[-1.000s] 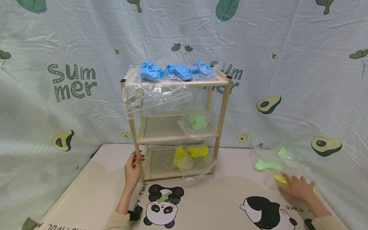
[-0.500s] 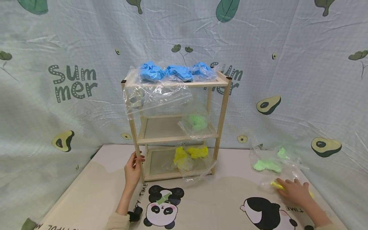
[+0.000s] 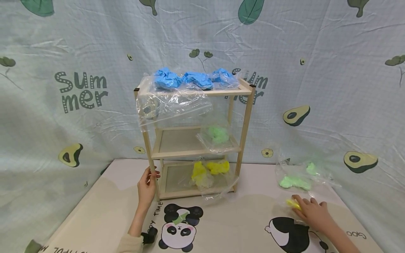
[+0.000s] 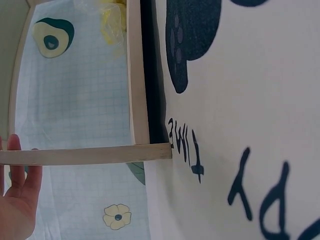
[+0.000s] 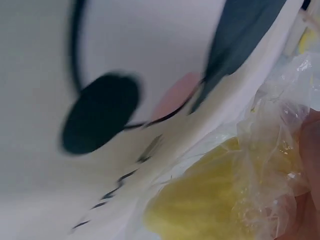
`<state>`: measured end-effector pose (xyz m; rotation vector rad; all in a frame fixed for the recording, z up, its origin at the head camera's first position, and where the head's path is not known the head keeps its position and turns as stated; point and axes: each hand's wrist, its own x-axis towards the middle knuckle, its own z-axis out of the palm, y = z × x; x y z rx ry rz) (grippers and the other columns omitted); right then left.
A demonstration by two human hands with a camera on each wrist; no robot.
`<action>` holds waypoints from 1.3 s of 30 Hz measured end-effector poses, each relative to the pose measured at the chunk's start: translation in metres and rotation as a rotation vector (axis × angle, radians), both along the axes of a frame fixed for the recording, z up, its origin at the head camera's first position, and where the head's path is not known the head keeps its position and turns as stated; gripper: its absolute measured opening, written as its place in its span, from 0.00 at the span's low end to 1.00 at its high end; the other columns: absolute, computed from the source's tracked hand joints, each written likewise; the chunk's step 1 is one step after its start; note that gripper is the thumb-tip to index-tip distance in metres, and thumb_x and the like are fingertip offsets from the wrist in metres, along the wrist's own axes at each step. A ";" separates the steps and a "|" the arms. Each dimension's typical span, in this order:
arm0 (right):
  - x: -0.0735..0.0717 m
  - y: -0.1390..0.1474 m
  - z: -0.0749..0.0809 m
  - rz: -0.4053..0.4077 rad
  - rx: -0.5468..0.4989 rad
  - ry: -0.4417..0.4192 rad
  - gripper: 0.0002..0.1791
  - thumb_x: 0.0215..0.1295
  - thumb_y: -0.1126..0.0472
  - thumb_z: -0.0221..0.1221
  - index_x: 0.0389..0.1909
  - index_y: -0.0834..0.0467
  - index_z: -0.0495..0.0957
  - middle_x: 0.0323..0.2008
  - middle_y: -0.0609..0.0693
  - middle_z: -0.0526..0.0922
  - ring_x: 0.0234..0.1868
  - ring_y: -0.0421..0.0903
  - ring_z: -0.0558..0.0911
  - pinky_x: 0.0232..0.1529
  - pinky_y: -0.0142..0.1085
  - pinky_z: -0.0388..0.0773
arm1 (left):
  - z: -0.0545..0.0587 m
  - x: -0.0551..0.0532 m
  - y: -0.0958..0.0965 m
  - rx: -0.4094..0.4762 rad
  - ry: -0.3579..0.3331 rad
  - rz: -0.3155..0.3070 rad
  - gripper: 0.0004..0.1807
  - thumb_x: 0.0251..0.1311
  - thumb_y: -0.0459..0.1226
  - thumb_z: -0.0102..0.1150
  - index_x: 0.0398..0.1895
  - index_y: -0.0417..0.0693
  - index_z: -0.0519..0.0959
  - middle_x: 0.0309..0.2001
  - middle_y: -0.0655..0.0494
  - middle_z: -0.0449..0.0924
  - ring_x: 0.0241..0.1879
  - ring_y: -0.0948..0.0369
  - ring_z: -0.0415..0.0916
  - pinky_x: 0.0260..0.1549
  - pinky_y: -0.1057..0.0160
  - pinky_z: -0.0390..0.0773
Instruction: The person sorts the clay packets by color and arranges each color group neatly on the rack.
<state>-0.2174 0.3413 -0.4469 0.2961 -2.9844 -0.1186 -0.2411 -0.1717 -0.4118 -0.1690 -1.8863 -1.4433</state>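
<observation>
My left hand grips the front left post of a small three-tier wooden shelf, low down near the bottom tier. In the left wrist view the fingertips show past the post's edge. My right hand holds a clear plastic bag with something soft and yellow in it, over the table's right side. The bag's wrinkled film bunches at the fingers in the right wrist view. What the yellow stuff is, I cannot tell.
Crumpled blue bundles in clear bags lie on the top tier, one empty flap hanging over the front. A bagged green lump sits on the middle tier, bagged yellow lumps on the bottom. Bagged green lumps lie at the back right.
My right hand has drawn the yellow bag leftward and a little toward me, away from the green bags. My left hand stays on the post.
</observation>
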 end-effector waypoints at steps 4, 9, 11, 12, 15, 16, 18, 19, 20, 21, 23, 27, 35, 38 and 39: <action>0.003 -0.018 0.004 0.040 -0.017 0.060 0.22 0.56 0.45 0.56 0.48 0.50 0.64 0.30 0.47 0.79 0.31 0.49 0.72 0.31 0.51 0.64 | 0.001 0.000 0.000 -0.006 0.007 0.006 0.11 0.59 0.25 0.46 0.44 0.26 0.71 0.31 0.34 0.76 0.29 0.75 0.73 0.28 0.80 0.71; 0.002 -0.039 0.007 0.099 -0.047 0.138 0.20 0.58 0.45 0.55 0.48 0.50 0.67 0.31 0.44 0.77 0.31 0.45 0.70 0.32 0.47 0.62 | 0.001 -0.001 0.001 -0.009 0.027 0.004 0.11 0.59 0.24 0.46 0.44 0.26 0.71 0.31 0.34 0.76 0.28 0.74 0.73 0.28 0.80 0.72; 0.002 -0.048 0.008 0.140 -0.044 0.192 0.19 0.57 0.47 0.56 0.48 0.49 0.69 0.29 0.42 0.75 0.31 0.44 0.69 0.31 0.45 0.62 | 0.000 -0.001 0.001 -0.015 0.032 0.007 0.11 0.59 0.24 0.46 0.44 0.26 0.71 0.31 0.34 0.76 0.28 0.74 0.74 0.29 0.79 0.73; 0.003 -0.053 0.009 0.161 -0.044 0.218 0.19 0.57 0.47 0.56 0.48 0.49 0.70 0.28 0.42 0.74 0.31 0.43 0.68 0.30 0.44 0.61 | 0.000 -0.002 0.001 -0.017 0.033 0.009 0.11 0.58 0.24 0.46 0.44 0.26 0.71 0.31 0.34 0.76 0.28 0.74 0.74 0.29 0.78 0.74; 0.003 -0.067 0.012 0.224 -0.042 0.296 0.18 0.55 0.50 0.58 0.47 0.48 0.72 0.25 0.42 0.71 0.31 0.43 0.67 0.30 0.43 0.62 | 0.000 -0.002 0.002 -0.024 0.035 0.016 0.11 0.58 0.24 0.47 0.43 0.26 0.72 0.30 0.34 0.76 0.28 0.72 0.74 0.28 0.77 0.74; 0.003 -0.071 0.014 0.243 -0.045 0.314 0.18 0.55 0.50 0.59 0.47 0.48 0.73 0.25 0.43 0.71 0.31 0.44 0.68 0.30 0.43 0.63 | 0.000 -0.002 0.002 -0.026 0.034 0.018 0.11 0.58 0.24 0.47 0.43 0.26 0.72 0.30 0.35 0.76 0.28 0.72 0.74 0.28 0.77 0.74; 0.003 -0.080 0.016 0.273 -0.043 0.345 0.18 0.54 0.51 0.59 0.47 0.47 0.74 0.25 0.44 0.70 0.31 0.45 0.68 0.30 0.43 0.63 | 0.001 -0.002 0.002 -0.027 0.034 0.019 0.11 0.58 0.24 0.47 0.44 0.26 0.72 0.30 0.35 0.76 0.28 0.72 0.75 0.28 0.77 0.74; 0.002 -0.084 0.017 0.289 -0.040 0.365 0.18 0.53 0.51 0.60 0.47 0.47 0.74 0.25 0.44 0.70 0.31 0.45 0.68 0.30 0.43 0.63 | 0.001 -0.002 0.002 -0.029 0.034 0.021 0.11 0.58 0.24 0.47 0.43 0.26 0.72 0.30 0.35 0.76 0.28 0.72 0.75 0.28 0.77 0.74; 0.002 -0.088 0.018 0.305 -0.039 0.381 0.18 0.52 0.51 0.61 0.46 0.46 0.75 0.25 0.45 0.70 0.31 0.45 0.68 0.30 0.43 0.64 | 0.001 -0.002 0.002 -0.029 0.034 0.022 0.11 0.58 0.24 0.47 0.43 0.26 0.72 0.30 0.35 0.76 0.28 0.72 0.74 0.28 0.77 0.74; 0.002 -0.092 0.019 0.318 -0.037 0.391 0.18 0.52 0.52 0.61 0.46 0.45 0.74 0.25 0.45 0.70 0.31 0.45 0.68 0.30 0.44 0.64 | 0.001 -0.002 0.001 -0.029 0.034 0.022 0.11 0.58 0.24 0.47 0.43 0.26 0.72 0.30 0.35 0.76 0.28 0.72 0.74 0.28 0.77 0.74; 0.001 -0.099 0.020 0.340 -0.046 0.407 0.18 0.51 0.52 0.62 0.46 0.44 0.74 0.25 0.45 0.69 0.31 0.45 0.67 0.31 0.44 0.64 | 0.001 -0.002 0.001 -0.029 0.035 0.022 0.11 0.58 0.24 0.47 0.43 0.26 0.72 0.30 0.35 0.76 0.28 0.72 0.74 0.28 0.76 0.74; 0.000 -0.114 0.022 0.379 -0.078 0.429 0.19 0.49 0.53 0.63 0.45 0.41 0.74 0.25 0.44 0.68 0.31 0.44 0.65 0.32 0.42 0.62 | 0.000 -0.002 0.001 -0.024 0.029 0.021 0.11 0.58 0.24 0.47 0.43 0.26 0.72 0.30 0.34 0.76 0.28 0.73 0.74 0.27 0.76 0.74; 0.003 -0.150 0.033 0.470 -0.139 0.506 0.20 0.46 0.54 0.66 0.42 0.41 0.75 0.27 0.45 0.71 0.32 0.44 0.67 0.32 0.40 0.62 | -0.001 -0.001 0.001 -0.021 0.032 0.012 0.11 0.59 0.24 0.46 0.44 0.26 0.71 0.31 0.34 0.76 0.29 0.74 0.74 0.28 0.78 0.74; 0.003 -0.165 0.039 0.508 -0.149 0.534 0.20 0.46 0.54 0.66 0.43 0.42 0.75 0.27 0.45 0.72 0.31 0.43 0.66 0.32 0.38 0.59 | -0.001 -0.001 0.000 -0.018 0.032 0.009 0.11 0.59 0.24 0.46 0.44 0.27 0.71 0.31 0.34 0.76 0.29 0.74 0.74 0.29 0.78 0.73; 0.003 -0.169 0.042 0.522 -0.149 0.543 0.20 0.46 0.54 0.66 0.43 0.42 0.75 0.26 0.45 0.72 0.30 0.43 0.66 0.32 0.37 0.58 | -0.001 -0.001 0.000 -0.017 0.031 0.008 0.11 0.59 0.24 0.46 0.44 0.27 0.72 0.31 0.34 0.76 0.29 0.74 0.74 0.29 0.78 0.73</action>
